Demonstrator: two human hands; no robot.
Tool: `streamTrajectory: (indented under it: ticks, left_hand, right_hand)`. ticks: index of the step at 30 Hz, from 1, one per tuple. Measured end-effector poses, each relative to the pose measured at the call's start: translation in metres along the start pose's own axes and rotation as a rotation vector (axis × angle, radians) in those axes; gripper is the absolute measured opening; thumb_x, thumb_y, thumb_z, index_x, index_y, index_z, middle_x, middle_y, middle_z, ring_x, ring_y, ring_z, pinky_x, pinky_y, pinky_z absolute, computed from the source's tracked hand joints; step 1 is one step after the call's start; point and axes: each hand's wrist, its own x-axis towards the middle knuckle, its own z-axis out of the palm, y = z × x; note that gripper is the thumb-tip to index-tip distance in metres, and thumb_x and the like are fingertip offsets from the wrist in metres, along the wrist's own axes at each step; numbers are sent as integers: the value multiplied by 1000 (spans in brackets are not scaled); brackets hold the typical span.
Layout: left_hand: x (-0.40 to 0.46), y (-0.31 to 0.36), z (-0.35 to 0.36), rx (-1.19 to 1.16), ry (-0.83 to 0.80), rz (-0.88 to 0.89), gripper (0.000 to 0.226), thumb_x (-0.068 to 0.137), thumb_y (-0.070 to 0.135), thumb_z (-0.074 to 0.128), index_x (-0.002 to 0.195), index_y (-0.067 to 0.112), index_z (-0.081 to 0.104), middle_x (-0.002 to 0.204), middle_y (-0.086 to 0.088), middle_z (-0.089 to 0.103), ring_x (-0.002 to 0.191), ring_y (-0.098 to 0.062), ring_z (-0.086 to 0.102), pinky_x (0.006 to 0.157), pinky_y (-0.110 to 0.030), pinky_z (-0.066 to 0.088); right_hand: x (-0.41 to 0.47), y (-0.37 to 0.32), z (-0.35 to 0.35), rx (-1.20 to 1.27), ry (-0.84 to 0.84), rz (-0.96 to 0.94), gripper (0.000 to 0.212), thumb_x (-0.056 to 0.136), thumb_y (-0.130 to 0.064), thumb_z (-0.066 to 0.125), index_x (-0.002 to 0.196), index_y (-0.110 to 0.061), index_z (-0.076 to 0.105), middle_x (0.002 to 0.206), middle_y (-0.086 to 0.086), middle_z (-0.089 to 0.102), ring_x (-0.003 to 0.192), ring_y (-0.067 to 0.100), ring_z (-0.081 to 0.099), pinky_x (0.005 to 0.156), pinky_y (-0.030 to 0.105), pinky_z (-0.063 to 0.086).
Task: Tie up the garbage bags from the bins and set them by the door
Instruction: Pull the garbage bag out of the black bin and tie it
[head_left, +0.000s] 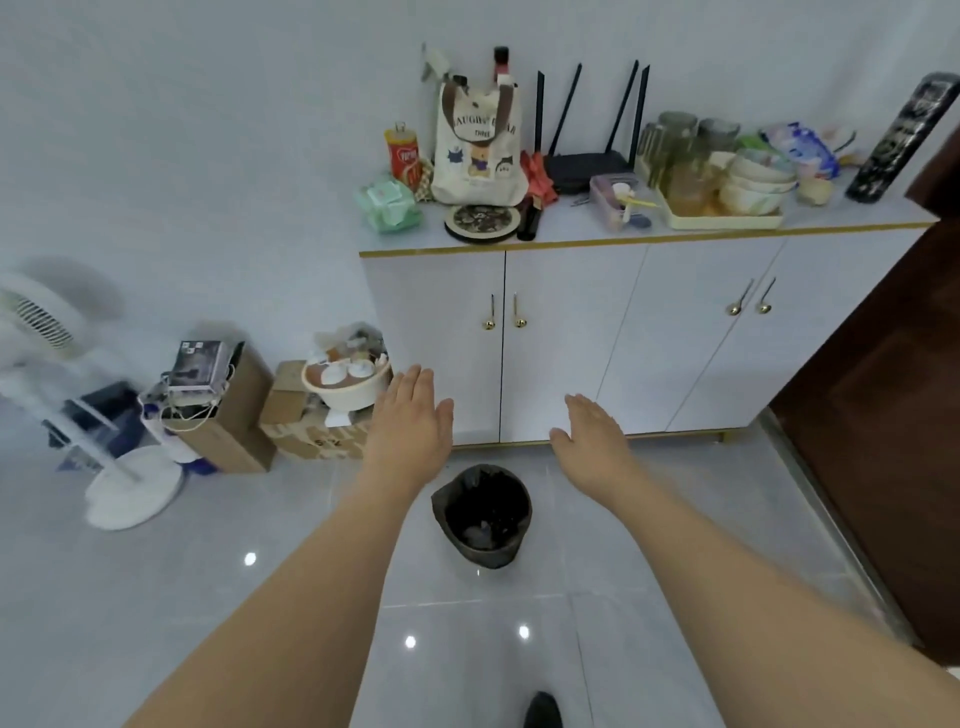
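Left hand (413, 415) flat, fingers straight, holding nothing | right hand (592, 434) flat too, holding nothing | black garbage bag (480, 512) sits in bin (488, 558) on floor, at 6 o'clock from both hands

black bin bag (480, 512), white cabinet (571, 338)

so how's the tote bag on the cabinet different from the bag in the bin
The tote bag is pale cloth with a cartoon print and brown handles, while the garbage bag is plain black plastic. The tote stands upright on the cabinet; the garbage bag lines a small bin on the floor, folded over its rim. Both are open at the top, untied.
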Motion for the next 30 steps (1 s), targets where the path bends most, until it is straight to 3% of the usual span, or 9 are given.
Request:
streamTrajectory:
  ticks: [4,7,12,14,16,18,19,21,30]
  left_hand:
    - [30,-35,68,-297,-10,-265,45,99,32,36,131,2,47,132,-16,53,125,-33,46,103,-46,39]
    - [43,-76,153,-408,-60,-371,37,102,26,37,132,5,44,132,-13,49,120,-26,44,94,-31,32]
    - [47,-163,350,-452,-185,-517,51,103,32,34,147,7,31,151,-12,34,138,-28,34,111,-38,28]
    - [40,-198,431,-509,-196,-599,54,103,35,33,149,7,29,155,-10,30,142,-26,30,114,-37,24]
    - [32,-231,509,-628,-192,-737,56,103,37,32,151,9,27,157,-8,28,143,-26,29,116,-39,23]
    - [26,-262,577,-766,-181,-908,56,103,39,33,151,11,28,156,-8,31,141,-28,32,114,-42,27]
    - [25,-275,608,-845,-179,-990,56,102,41,33,150,13,29,155,-8,33,140,-30,33,113,-44,28]
    - [24,-298,662,-1033,-178,-1131,57,102,45,34,151,16,29,155,-9,33,139,-31,34,114,-43,29]
    - [24,-338,766,-1567,-200,-1210,62,97,51,38,145,12,36,135,-10,54,121,-31,54,108,-44,37]
  right_hand:
    - [60,34,52,345,29,239,55,100,-23,36,151,-5,23,157,12,26,144,25,26,116,34,22]
    - [111,75,127,411,42,374,50,99,-19,36,147,-5,31,151,14,35,136,29,35,103,31,31]
    - [194,157,294,638,90,587,48,99,-21,36,146,-11,35,144,6,43,127,27,45,92,29,33]
    - [223,198,371,795,124,736,28,97,-18,35,116,-9,54,106,7,54,88,25,52,74,29,37]
    - [248,241,443,920,144,881,21,94,-12,34,86,4,46,74,4,37,61,19,32,57,28,27]
    - [265,282,508,1075,141,962,29,97,-16,37,109,6,52,81,8,49,69,25,47,66,31,38]
    - [271,298,535,1164,146,1004,36,99,-20,38,126,0,51,106,12,58,93,31,57,84,37,44]
    - [283,325,583,1317,157,1079,48,101,-29,39,144,-7,38,142,16,45,127,34,47,107,44,36]
    - [302,371,687,1620,15,984,54,97,-43,39,141,-11,40,135,15,53,120,33,53,106,49,35]
